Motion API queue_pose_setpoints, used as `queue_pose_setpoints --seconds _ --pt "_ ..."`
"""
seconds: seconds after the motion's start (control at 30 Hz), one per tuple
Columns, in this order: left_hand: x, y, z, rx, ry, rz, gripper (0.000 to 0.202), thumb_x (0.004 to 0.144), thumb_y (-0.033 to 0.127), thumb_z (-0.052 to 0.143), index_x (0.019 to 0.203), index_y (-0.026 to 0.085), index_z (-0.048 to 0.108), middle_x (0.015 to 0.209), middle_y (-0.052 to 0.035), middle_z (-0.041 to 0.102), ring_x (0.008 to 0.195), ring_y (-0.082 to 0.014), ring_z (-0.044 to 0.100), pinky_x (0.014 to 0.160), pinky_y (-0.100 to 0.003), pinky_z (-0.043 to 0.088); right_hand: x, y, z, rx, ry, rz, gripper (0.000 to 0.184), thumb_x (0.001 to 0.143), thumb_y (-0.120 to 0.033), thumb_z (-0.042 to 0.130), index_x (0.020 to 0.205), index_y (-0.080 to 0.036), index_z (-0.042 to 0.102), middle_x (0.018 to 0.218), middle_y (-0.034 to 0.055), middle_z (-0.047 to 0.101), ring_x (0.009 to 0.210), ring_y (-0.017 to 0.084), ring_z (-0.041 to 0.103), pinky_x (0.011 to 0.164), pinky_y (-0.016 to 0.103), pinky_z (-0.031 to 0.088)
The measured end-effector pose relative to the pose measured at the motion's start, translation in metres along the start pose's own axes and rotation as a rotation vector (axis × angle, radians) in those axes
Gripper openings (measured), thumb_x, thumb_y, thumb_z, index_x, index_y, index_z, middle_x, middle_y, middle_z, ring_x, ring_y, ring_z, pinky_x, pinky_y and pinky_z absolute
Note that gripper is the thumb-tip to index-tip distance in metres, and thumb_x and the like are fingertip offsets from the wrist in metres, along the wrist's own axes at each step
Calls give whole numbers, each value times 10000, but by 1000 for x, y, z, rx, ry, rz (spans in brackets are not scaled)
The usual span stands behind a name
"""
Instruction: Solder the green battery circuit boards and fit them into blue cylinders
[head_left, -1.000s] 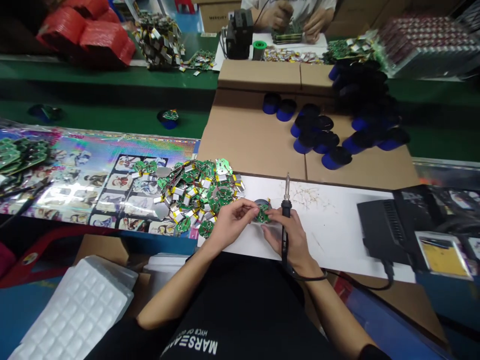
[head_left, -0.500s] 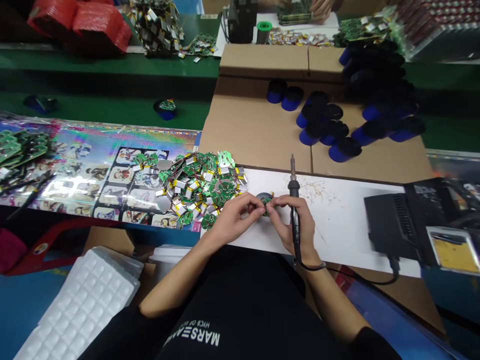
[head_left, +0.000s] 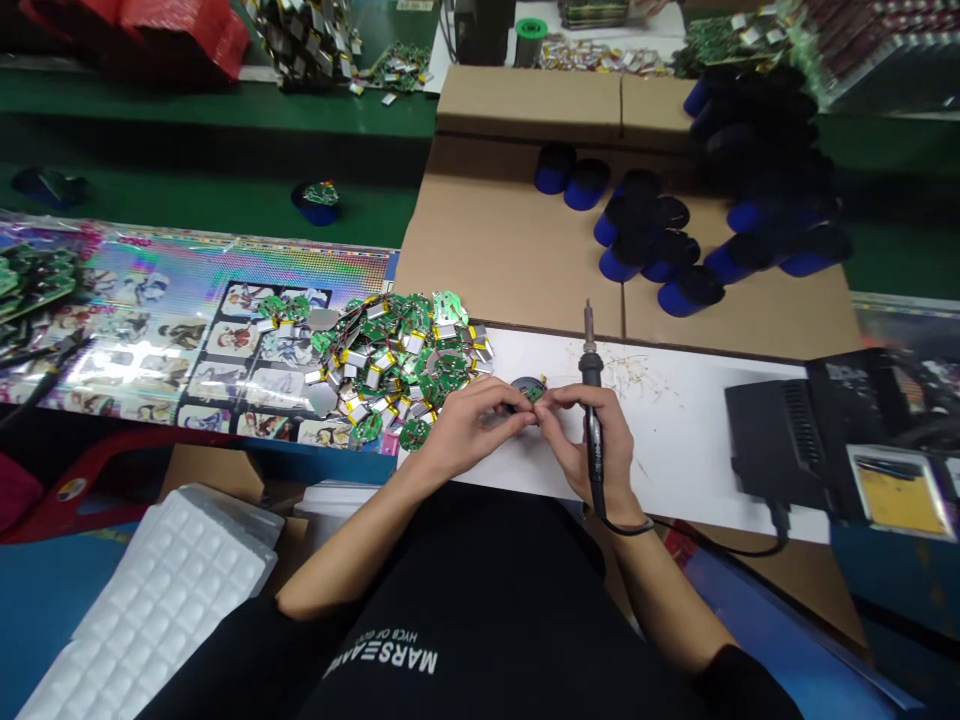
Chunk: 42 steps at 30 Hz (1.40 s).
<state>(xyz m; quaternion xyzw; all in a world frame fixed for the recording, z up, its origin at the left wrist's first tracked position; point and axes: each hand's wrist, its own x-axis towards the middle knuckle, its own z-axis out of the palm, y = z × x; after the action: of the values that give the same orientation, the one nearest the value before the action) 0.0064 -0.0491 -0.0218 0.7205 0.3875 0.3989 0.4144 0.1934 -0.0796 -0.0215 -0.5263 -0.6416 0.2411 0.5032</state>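
A small round green circuit board (head_left: 529, 390) in a dark round base sits on the white work surface before me. My left hand (head_left: 474, 428) is closed, thumb and forefinger pinching at the near edge of this board. My right hand (head_left: 600, 440) is closed too: it carries a soldering iron (head_left: 592, 420), handle across the palm and tip pointing away from me. Its thumb and forefinger meet the left fingertips at the board. Whatever fine part lies between the fingertips is hidden. A heap of green boards with silver battery cells (head_left: 405, 365) lies left of my left hand.
Blue-and-black round housings (head_left: 690, 290) stand on the cardboard (head_left: 495, 220) beyond. At right are a black soldering station (head_left: 776, 440) and a tray with a yellow sponge (head_left: 900, 490). Wire scraps (head_left: 637, 375) litter the white surface. A solder spool (head_left: 530, 42) stands at the back.
The view has shifted slightly. My fingertips have drawn closer together at the near edge of the board, showing more of its top. The soldering iron stays in my right hand.
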Motion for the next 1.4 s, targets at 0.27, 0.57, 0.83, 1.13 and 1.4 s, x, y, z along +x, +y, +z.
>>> queue_pose_setpoints --seconds 0.27,0.57,0.83,1.13,1.4 --pt "1 4 3 -69 64 -63 99 973 285 713 907 213 731 901 -40 758 863 -183 670 838 -338 518 -1 -1 0 -6 -34 -19 212 942 -178 716 1116 -261 629 959 6 731 868 177 721 849 355 608" --pt "1 0 -4 80 -37 11 46 956 222 674 920 218 702 982 -49 734 976 -207 665 932 -373 506 -2 7 -19 -55 -189 -70 218 942 -175 702 1131 -268 647 984 29 742 914 213 717 858 394 596" --pt "10 -9 -11 290 -179 146 95 973 148 562 939 217 620 1014 -41 760 929 -195 642 927 -371 493 2 6 -62 110 -11 146 559 1051 -668 463 1335 -238 679 542 -55 520 431 132 467 464 286 402" --pt "21 -5 -18 349 -296 147 123 996 162 522 925 208 611 973 -36 724 918 -194 594 905 -348 482 -4 -6 -84 81 49 164 66 943 -204 758 988 -213 805 644 -14 732 467 125 656 424 239 504" --pt "23 2 -16 454 -332 97 116 982 164 536 919 190 630 964 -38 716 924 -201 574 906 -356 459 -3 4 -92 1 -231 143 98 912 -247 766 1007 -226 769 666 -12 760 499 150 723 457 217 561"
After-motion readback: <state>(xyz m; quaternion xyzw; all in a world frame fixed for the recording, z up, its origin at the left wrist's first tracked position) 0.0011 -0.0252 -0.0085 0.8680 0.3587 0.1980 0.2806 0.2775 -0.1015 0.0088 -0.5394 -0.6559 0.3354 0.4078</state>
